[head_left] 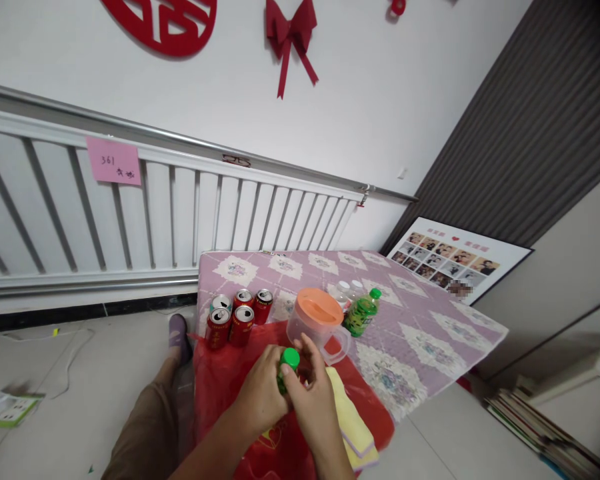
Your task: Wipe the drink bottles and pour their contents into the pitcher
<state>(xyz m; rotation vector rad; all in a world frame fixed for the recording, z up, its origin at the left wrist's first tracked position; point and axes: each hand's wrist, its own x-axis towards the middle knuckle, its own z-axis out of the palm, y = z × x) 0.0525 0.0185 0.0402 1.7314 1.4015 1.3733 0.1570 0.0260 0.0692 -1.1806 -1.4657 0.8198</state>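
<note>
My left hand (pixel 260 393) is wrapped around a green bottle (pixel 283 377), hiding most of its body. My right hand (pixel 311 392) pinches the bottle's green cap (pixel 291 358) from the right side. Both hands hover over a red plastic bag (pixel 220 380) spread on the near part of the table. Just beyond them stands a clear jug with an orange lid (pixel 319 317). A second green bottle (pixel 361 313) leans to the right of the jug.
Several red drink cans (pixel 233 317) stand at the table's left edge. A yellow cloth (pixel 353 427) lies under my right wrist. The purple patterned tablecloth (pixel 430 333) covers the low table. A radiator lines the wall; books are stacked on the floor at right.
</note>
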